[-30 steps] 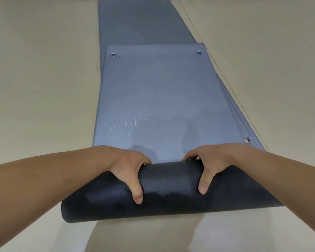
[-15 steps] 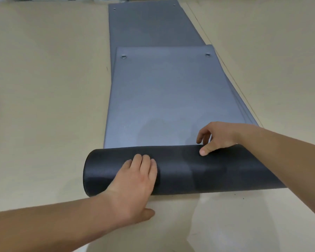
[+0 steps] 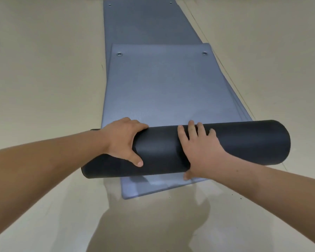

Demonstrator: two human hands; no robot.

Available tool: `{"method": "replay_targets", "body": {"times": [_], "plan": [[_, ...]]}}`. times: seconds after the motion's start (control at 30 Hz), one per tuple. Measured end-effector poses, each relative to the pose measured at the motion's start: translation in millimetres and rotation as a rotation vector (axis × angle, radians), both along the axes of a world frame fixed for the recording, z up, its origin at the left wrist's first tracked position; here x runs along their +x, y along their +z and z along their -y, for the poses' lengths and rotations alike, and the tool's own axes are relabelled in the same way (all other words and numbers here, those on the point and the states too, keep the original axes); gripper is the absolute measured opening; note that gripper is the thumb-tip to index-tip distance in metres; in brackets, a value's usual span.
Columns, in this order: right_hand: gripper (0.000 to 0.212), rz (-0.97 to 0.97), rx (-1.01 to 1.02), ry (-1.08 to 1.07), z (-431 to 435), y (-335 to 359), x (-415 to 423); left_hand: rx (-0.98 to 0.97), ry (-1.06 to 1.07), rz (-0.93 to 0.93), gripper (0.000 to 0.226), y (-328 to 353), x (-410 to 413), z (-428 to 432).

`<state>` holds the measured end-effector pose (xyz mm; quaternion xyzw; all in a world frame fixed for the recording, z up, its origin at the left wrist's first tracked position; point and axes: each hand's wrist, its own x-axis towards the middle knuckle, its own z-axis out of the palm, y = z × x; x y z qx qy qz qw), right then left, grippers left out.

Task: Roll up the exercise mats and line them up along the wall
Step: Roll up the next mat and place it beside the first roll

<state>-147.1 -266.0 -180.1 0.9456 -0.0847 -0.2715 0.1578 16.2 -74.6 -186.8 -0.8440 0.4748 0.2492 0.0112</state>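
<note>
The roll (image 3: pixel 244 142), dark and thick, lay crosswise on the floor (image 3: pixel 44 70) in front of the person; its long axis ran left to right, with the right end set a little farther away than the left. Both hands were on its middle part, leaving the right end bare and most of the left end hidden behind the forearm.

The left hand (image 3: pixel 124 140) gripped it, fingers curled over the far side and thumb pressed on the near face; the right hand (image 3: pixel 200 151) lay flat on top, fingers straight and pointing forward, thumb tucked low at the near edge; it pressed and did not clasp.

Beyond the roll, the unrolled part of the top mat (image 3: pixel 162 88) stretched straight away from the person, ending at a far edge with two eyelets (image 3: pixel 119 54); a lower mat (image 3: pixel 147 24) ran on farther beneath it, and a grey edge, probably of that stack, showed on the near side under the roll.

The step in hand seemed to be the rolling itself, with a good length left; the flat part lay directly ahead of both palms, square to the axis, so the push would need to go forward evenly. The skewed right end suggested the right side needed less travel, or the roll might wind crooked; no wall was plainly in view.
</note>
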Motion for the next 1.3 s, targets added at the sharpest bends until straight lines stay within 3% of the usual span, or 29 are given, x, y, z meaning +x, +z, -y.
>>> {"method": "replay_targets", "body": {"times": [0.07, 0.2, 0.23, 0.37, 0.47, 0.6, 0.73, 0.9, 1.07, 1.17, 1.3], "plan": [[0.149, 0.013, -0.009, 0.015, 5.3, -7.4, 9.3, -0.033, 0.041, 0.014, 0.105, 0.1, 2.3, -3.0], [0.148, -0.005, 0.134, 0.014, 28.6, 8.1, 43.5, -0.26, -0.054, 0.429, 0.062, -13.7, -25.3, -24.1], [0.146, -0.022, 0.183, -0.012, 34.2, 13.7, 52.1, -0.276, -0.066, 0.482, 0.06, -21.5, -33.3, -31.0], [0.144, -0.047, 0.326, -0.147, 48.7, 23.0, 74.6, -0.097, -0.039, 0.497, 0.107, -44.8, -45.3, -36.5], [0.14, 0.033, 0.351, -0.228, 48.2, 24.6, 76.7, 0.024, -0.017, 0.456, 0.123, -49.6, -41.7, -25.4], [0.105, 0.181, 0.28, -0.187, 35.6, 22.5, 63.4, 0.127, -0.019, 0.517, 0.127, -56.8, -35.4, -11.8], [0.081, 0.25, 0.317, -0.156, 23.8, 11.6, 43.8, 0.104, -0.046, 0.551, 0.113, -53.4, -18.2, -3.9], [0.101, 0.285, 0.322, -0.106, 17.1, 6.9, 23.7, 0.038, -0.049, 0.447, 0.096, -28.7, 0.5, 8.7], [0.104, 0.268, 0.361, -0.197, 32.4, 40.6, 11.8, 0.095, 0.014, 0.208, 0.075, 6.1, -31.0, 12.8], [0.099, 0.191, 0.47, -0.266, 49.4, 60.6, 8.6, 0.126, 0.066, -0.046, 0.065, 19.5, -45.2, 14.9], [0.077, 0.252, 0.364, -0.093, 41.5, 48.3, 0.8, 0.131, 0.304, -0.482, 0.07, 15.1, -23.6, -6.6]]}}
